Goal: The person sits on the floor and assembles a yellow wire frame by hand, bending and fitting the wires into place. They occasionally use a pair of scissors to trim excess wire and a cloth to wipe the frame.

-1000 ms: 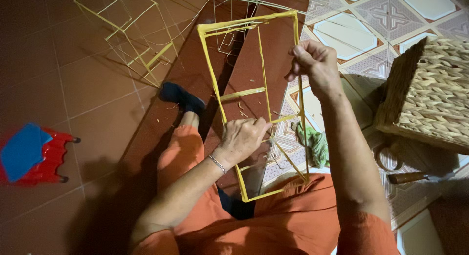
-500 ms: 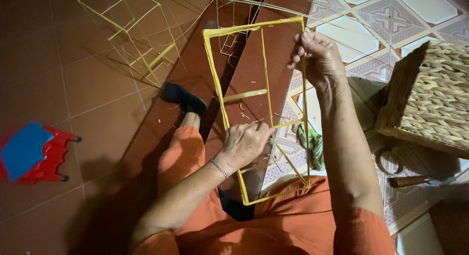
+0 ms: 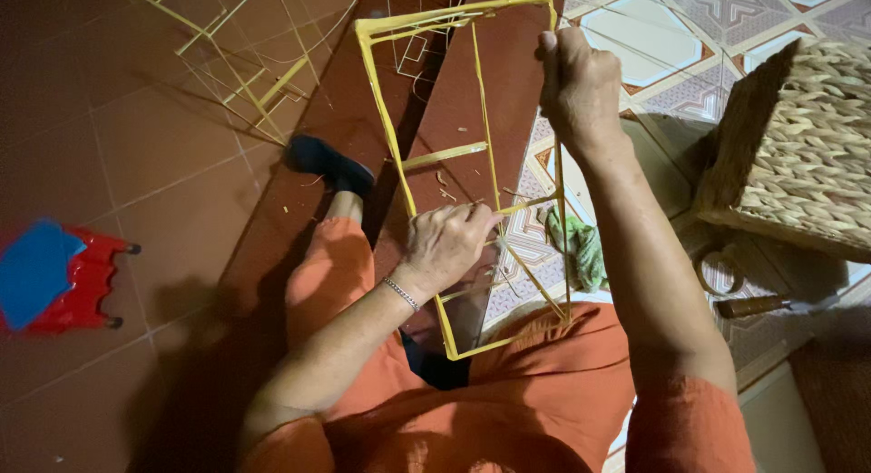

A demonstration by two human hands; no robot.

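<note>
Your right hand (image 3: 581,87) grips the top corner of the yellow stick frame (image 3: 390,128) resting on your lap. Your left hand (image 3: 445,246) pinches a cross stick in its middle. The outer box looks built; some inner sticks look loose.

I see dim reddish-brown floor tiles (image 3: 109,156), patterned pale tiles (image 3: 689,47) at upper right, a woven basket (image 3: 807,156), a red-and-blue plastic stool (image 3: 54,278) on my left

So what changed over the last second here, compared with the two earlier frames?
The right hand slid up the yellow stick frame, from partway along its right-hand stick to the top corner, gripping there. The left hand kept its hold at the middle cross-sticks. The woven basket, red and blue stool and green cloth stayed put.
</note>
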